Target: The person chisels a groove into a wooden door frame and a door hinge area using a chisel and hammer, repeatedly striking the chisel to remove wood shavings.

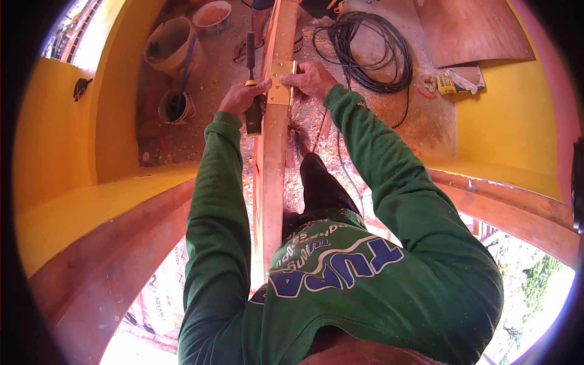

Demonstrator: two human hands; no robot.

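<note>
A long, narrow piece of wood (272,158) runs away from my body, down the middle of the head view. Across its face lies a brass-coloured hinge plate (280,92) with screw holes. My right hand (315,81) pinches the hinge at its right edge, by the pin side. On the other side of the wood, my left hand (241,97) is closed around a chisel (250,53), its blade pointing away and its dark handle toward me. The left thumb reaches the hinge's left edge.
A coil of black cable (398,67) lies on the dusty floor at right. A white bucket (164,50), a small pail (177,108) and a basin (212,14) stand at far left. Plywood (468,33) and a torn bag (462,79) rest by the yellow wall (514,115).
</note>
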